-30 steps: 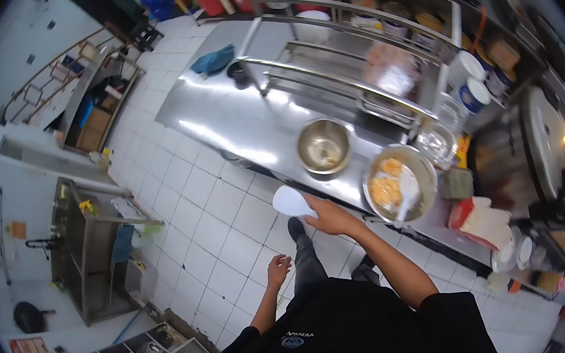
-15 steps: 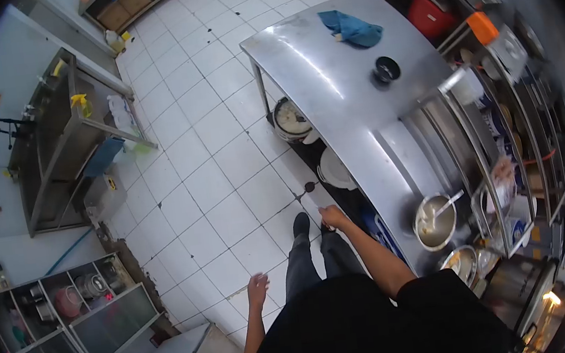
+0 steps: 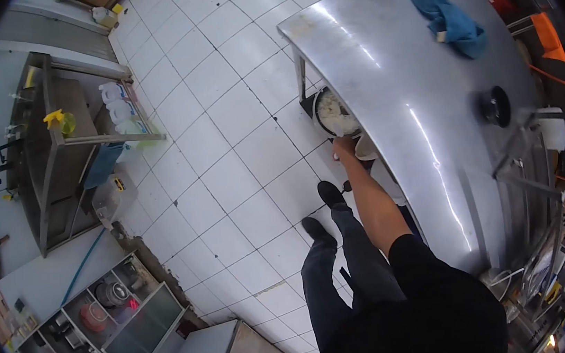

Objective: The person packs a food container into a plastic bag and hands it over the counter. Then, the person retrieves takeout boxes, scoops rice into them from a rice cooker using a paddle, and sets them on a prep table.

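Observation:
My right hand [image 3: 344,148] reaches low beside the metal table, at the near rim of a round pot [image 3: 318,113]. Its fingers are closed. A pale strip shows between them and the pot, but I cannot make out what it is or whether I hold it. White, lumpy food like cooked rice [image 3: 332,113] fills the pot, which stands partly under the tabletop. A light-coloured rounded object [image 3: 366,148] sits beside my hand, partly hidden by the table edge. My left hand is out of view.
The steel table [image 3: 384,88] bears a blue cloth [image 3: 449,21] and a black bowl [image 3: 496,107]. Metal racks [image 3: 540,175] stand at right, a sink unit [image 3: 66,110] at left, a glass-fronted cabinet [image 3: 143,332] lower left. A small dark object [image 3: 347,186] lies by my foot.
My right hand has moved forward to the pot beneath the table. My left hand has left the view. The camera has shifted, and the table looms larger.

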Motion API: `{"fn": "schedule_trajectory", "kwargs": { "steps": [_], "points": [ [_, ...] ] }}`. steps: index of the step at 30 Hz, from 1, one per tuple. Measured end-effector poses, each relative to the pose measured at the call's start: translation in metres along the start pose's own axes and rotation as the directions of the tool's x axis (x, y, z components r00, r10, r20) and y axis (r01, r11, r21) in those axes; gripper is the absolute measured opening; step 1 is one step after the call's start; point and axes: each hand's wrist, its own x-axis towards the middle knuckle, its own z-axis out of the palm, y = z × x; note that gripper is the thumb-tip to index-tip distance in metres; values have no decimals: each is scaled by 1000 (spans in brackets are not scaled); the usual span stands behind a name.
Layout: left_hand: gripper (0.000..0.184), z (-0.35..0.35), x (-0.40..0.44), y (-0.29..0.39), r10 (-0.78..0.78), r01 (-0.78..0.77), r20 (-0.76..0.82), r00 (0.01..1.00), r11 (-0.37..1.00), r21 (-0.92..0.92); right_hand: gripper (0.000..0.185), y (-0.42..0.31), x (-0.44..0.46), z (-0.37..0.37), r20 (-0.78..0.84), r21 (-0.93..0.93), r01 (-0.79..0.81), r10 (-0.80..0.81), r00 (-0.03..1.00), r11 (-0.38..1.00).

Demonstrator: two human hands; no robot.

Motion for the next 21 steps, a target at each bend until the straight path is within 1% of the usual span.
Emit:
{"fn": "schedule_trajectory", "kwargs": {
  "steps": [1,3,6,8,9,11,12,13,14,15,16,17,18,19,21],
  "points": [
    [25,4,-1,4,-16,16,7,1000,1000,-11,28,0,12,-6,104,-75,40,-32,994,996],
    [25,11,4,13,-35,36,16,999,999,-22,35,11,44,0,25,-90,189,-188,982,978],
    [25,8,15,26,-57,58,33,998,998,-27,33,-59,-33,-50,-229,1,57,-55,972,998],
    [25,-3,26,37,-56,57,41,998,998,-15,34,-70,-78,-60,-357,-119,207,-237,904,971],
    [25,-8,34,44,-54,54,46,997,998,-12,39,-69,-110,-66,-301,-116,201,-227,926,973],
    [25,-25,49,57,-41,41,58,997,999,0,43,-39,-166,-75,-222,113,75,-49,974,991],
    [25,-35,58,64,-29,29,60,998,1000,9,43,-25,-194,-79,-414,229,104,0,910,968],
    [26,-47,65,69,-14,13,63,998,1000,24,42,-15,-198,-84,-586,261,135,46,809,956],
    [26,-60,73,75,7,-10,71,997,999,51,40,5,-196,-86,-733,277,177,89,674,944],
    [26,-74,82,80,25,-31,73,997,997,75,37,22,-169,-87,-854,216,182,95,511,959],
    [26,-86,90,85,44,-52,76,996,994,99,35,36,-151,-90,-941,153,170,91,327,974],
    [26,-93,98,93,67,-76,85,994,991,113,35,33,-145,-97,-836,-157,51,-160,524,986],
    [26,-95,108,99,85,-95,89,992,989,117,36,23,-139,-106,-617,-469,8,-335,712,883],
    [26,-95,118,108,102,-114,99,990,986,125,36,11,-132,-108,-548,-495,33,-341,764,868],
    [26,-92,132,123,134,-150,114,984,977,154,39,-29,-123,-86,-607,-269,39,-200,769,962]
  ]
}}
